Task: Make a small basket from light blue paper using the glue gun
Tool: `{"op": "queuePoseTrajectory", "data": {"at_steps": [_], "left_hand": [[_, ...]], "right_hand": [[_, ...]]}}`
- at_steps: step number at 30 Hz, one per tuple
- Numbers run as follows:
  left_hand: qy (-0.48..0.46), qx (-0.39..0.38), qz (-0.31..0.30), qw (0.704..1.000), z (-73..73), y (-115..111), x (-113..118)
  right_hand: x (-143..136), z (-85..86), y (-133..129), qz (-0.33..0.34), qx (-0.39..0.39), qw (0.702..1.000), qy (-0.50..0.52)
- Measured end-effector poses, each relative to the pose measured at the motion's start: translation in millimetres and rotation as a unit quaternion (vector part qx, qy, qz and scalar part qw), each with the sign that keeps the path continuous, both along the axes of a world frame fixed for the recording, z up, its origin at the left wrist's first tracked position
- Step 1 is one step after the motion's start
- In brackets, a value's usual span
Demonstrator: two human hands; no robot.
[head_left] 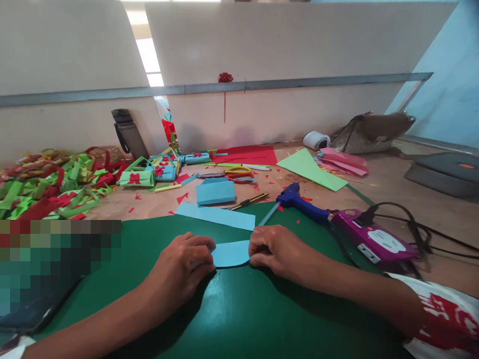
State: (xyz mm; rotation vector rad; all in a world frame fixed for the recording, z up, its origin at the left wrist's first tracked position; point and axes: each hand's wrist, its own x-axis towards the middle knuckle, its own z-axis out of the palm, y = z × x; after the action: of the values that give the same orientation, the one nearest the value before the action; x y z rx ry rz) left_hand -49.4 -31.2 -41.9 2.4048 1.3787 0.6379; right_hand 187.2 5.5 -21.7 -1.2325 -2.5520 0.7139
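A small light blue paper piece is held just above or on the green board. My left hand pinches its left end, and my right hand pinches its right end. Behind them lies a longer blue paper strip. Farther back sits a folded blue paper piece. To the right, a blue glue gun rests on the board's far edge, its clear glue stick pointing toward my right hand.
A purple power strip with black cables is at right. Scissors, a pencil and green paper lie behind. Paper scraps, small paper bags and a bottle stand left. A dark device lies at near left.
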Motion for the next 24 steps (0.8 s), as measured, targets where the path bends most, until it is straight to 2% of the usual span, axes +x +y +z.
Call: {"op": "queuePoseTrajectory", "data": {"at_steps": [6, 9, 17, 24], "left_hand": [[-0.007, -0.005, 0.008, 1.000, -1.5, 1, -2], [0.018, -0.008, 0.014, 1.000, -0.1, 1, -1], [0.056, 0.019, -0.021, 0.998, -1.5, -2, -8], [0.066, 0.008, -0.003, 0.998, -8.5, 3, -12]], "right_hand": [[1, 5.7, 0, -0.012, -0.032, 0.999, 0.006], [-1, 7.0, 1, -0.015, -0.019, 1.000, -0.015], [-1, -0.5, 5, -0.015, 0.013, 0.998, -0.060], [-1, 4.2, 3, -0.027, 0.014, 0.997, -0.072]]}}
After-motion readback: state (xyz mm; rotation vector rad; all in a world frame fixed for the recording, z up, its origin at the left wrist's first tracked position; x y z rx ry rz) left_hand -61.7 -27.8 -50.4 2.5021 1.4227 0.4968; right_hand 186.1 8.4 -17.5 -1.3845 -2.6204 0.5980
